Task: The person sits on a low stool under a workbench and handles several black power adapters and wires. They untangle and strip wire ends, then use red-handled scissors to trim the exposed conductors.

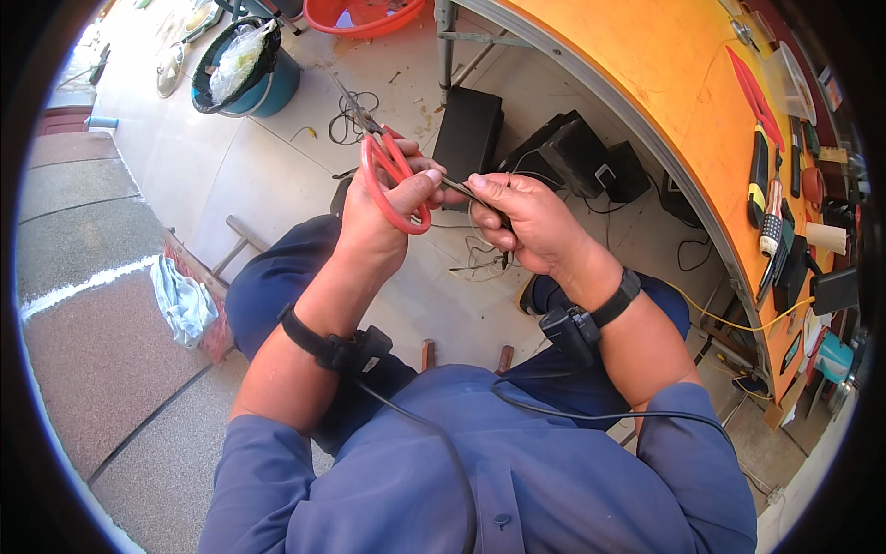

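My left hand point(392, 198) is closed around a pair of scissors point(372, 183) with red loop handles, their metal blades pointing away toward the upper left. Its thumb and fingertips also meet one end of a thin dark cable point(454, 185). My right hand point(531, 217) pinches that cable between thumb and fingers, a little to the right of the left hand. Part of the cable is hidden inside the right hand. Both hands are held up over the space between my knees. Below them, thin loose wires point(480, 258) lie on the tiled floor.
An orange-topped table point(637, 65) curves along the right, carrying red-handled cutters point(752, 88), a screwdriver point(772, 222) and other tools. Black boxes point(467, 134) stand beneath it. Farther off are a blue bucket point(277, 88) and red basin point(369, 26). A pale cloth point(183, 300) lies at left.
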A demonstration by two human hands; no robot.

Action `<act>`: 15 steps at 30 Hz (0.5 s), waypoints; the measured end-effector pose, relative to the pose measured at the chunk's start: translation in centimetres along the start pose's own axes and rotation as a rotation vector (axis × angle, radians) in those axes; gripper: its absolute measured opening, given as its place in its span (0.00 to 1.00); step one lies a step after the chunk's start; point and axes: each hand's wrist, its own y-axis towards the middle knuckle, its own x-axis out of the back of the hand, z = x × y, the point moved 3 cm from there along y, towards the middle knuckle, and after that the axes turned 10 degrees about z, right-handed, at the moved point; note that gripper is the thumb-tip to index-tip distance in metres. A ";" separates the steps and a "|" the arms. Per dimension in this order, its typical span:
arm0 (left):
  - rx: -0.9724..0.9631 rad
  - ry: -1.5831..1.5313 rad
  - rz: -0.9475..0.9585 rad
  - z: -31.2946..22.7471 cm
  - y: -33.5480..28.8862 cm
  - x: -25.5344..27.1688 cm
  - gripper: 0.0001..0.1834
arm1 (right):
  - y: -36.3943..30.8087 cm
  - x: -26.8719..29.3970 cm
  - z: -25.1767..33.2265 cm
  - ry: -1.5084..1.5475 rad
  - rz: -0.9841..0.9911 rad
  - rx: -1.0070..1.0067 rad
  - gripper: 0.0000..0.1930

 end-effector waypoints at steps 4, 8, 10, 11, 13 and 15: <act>0.016 0.039 0.005 0.0 0.0 0.3 0.27 | 0.2 -0.1 -0.2 -0.015 0.007 -0.048 0.13; 0.018 0.032 0.019 -0.1 0.0 0.3 0.27 | 0.2 0.1 -0.2 0.012 0.048 -0.006 0.14; 0.019 0.023 0.018 -0.2 0.1 0.4 0.27 | 0.1 0.2 0.0 0.020 0.054 0.019 0.14; 0.024 0.020 0.012 -0.3 0.1 0.4 0.27 | 0.0 0.3 0.1 0.021 0.033 0.030 0.13; 0.027 0.022 0.015 -0.3 0.2 0.5 0.27 | -0.1 0.5 0.2 0.025 0.003 0.059 0.13; 0.039 0.039 0.019 -0.3 0.2 0.6 0.27 | -0.1 0.5 0.2 0.025 0.000 0.080 0.13</act>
